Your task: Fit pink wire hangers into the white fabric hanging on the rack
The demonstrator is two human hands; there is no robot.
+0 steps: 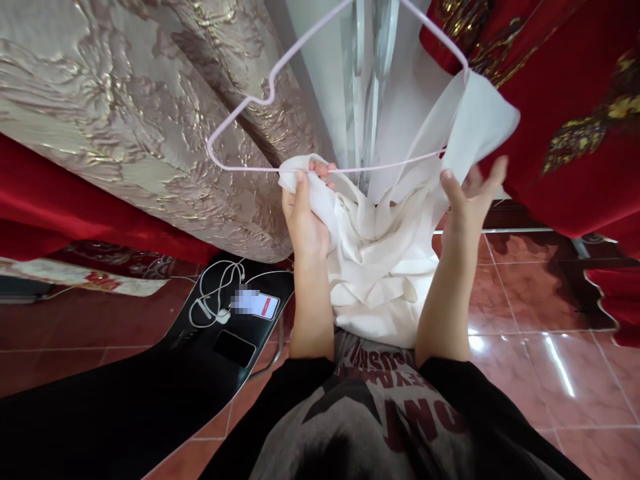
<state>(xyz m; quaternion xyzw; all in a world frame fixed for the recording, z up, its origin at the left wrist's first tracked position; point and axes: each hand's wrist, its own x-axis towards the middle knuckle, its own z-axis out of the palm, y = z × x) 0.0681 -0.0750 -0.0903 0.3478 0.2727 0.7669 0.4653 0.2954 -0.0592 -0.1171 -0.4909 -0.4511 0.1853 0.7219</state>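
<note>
A pale pink clothes hanger hangs in front of me, its hook beyond the upper edge. White fabric, possibly a garment, drapes from it down toward my lap. Part of that fabric loops over the hanger's right shoulder. My left hand pinches a white fold at the hanger's lower bar, thumb in front and fingertips showing behind. On the other side, my right hand has its fingers spread, with the thumb against or very close to the hanging cloth. Its fingertips are slightly blurred.
A beige embossed curtain hangs at left, a red gold-trimmed cloth at right. Grey-white doors with handles stand behind the hanger. A black chair at lower left bears a lit phone, a dark phone and white earphones.
</note>
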